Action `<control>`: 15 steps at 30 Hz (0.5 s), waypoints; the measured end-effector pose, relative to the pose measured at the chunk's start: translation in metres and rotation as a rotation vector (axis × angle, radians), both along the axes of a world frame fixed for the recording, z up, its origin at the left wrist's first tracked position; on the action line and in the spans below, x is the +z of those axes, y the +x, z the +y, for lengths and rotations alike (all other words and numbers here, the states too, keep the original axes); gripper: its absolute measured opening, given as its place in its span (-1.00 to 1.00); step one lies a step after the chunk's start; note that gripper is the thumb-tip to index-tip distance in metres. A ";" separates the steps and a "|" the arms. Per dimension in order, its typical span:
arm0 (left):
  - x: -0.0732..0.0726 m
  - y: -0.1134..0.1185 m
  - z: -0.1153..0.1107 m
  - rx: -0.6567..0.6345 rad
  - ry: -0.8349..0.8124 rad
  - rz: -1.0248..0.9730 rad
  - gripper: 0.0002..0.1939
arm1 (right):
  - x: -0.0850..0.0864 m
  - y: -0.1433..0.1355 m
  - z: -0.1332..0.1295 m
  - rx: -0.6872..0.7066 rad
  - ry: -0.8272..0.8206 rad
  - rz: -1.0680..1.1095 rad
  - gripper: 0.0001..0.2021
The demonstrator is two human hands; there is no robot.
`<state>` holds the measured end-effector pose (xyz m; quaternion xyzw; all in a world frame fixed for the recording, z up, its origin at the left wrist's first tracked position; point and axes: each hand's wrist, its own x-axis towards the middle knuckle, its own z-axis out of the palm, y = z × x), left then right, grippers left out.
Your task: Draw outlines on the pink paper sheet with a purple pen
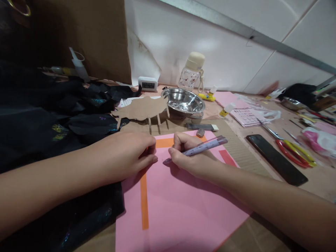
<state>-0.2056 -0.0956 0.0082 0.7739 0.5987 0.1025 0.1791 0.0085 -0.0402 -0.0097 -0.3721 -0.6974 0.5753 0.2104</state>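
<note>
A pink sheet (183,206) lies on brown cardboard, with orange strips (144,206) along its left and top and a red strip (227,158) at the right. My right hand (193,155) rests on the sheet, its fingers closed round a purple pen (202,147) that is tilted, tip to the left. My left hand (139,152) lies over the sheet's upper left corner, fingers curled together; what they hold, if anything, is hidden. A small grey lump (200,132) sits at the sheet's top edge, just beyond my right hand.
Behind the sheet are a metal bowl (183,102), a cardboard cutout (144,109), a bottle (190,73) and a small white clock (147,84). To the right lie a black phone (275,159), scissors (295,152) and a booklet (246,117). Black cloth (34,119) covers the left.
</note>
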 end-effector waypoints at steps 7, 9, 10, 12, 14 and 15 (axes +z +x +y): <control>-0.009 -0.001 0.004 0.003 0.026 0.013 -0.81 | 0.010 -0.003 -0.002 -0.005 -0.002 -0.070 -0.69; -0.008 -0.001 0.003 0.003 0.025 0.013 -0.80 | 0.013 -0.003 -0.002 -0.006 -0.002 -0.094 -0.69; -0.007 -0.001 0.003 0.001 0.023 0.013 -0.80 | 0.014 -0.003 -0.002 -0.009 0.003 -0.113 -0.68; -0.007 -0.001 0.003 -0.002 0.023 0.012 -0.80 | 0.016 -0.003 -0.002 -0.014 0.018 -0.143 -0.68; -0.008 -0.001 0.004 -0.003 0.025 0.014 -0.81 | 0.017 -0.002 -0.002 0.005 0.019 -0.145 -0.69; -0.008 -0.001 0.004 -0.001 0.028 0.015 -0.81 | 0.016 -0.002 -0.002 0.017 0.010 -0.136 -0.70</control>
